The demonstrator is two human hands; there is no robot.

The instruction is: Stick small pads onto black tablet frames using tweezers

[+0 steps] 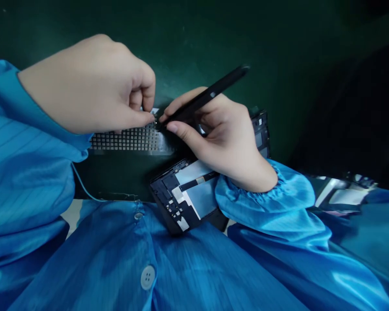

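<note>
My right hand (227, 134) grips slim black tweezers (210, 93) like a pen, their tips pointing left and down. My left hand (100, 86) is closed, thumb and fingers pinched at a tiny piece beside the tips; the piece is too small to make out. Beneath my left hand lies a sheet with a grid of small squares (126, 140), partly hidden. Below my right hand and forearm rests an opened black device, like a phone or tablet (188, 194), with its inner parts showing. My wrist covers some of it.
A dark green mat (188, 39) covers the work surface. Behind my right wrist another black device part (261, 129) shows. A dark shape (359, 112) stands at the right, with light-coloured items (343, 192) below it. A thin blue cord (84, 188) hangs by my left sleeve.
</note>
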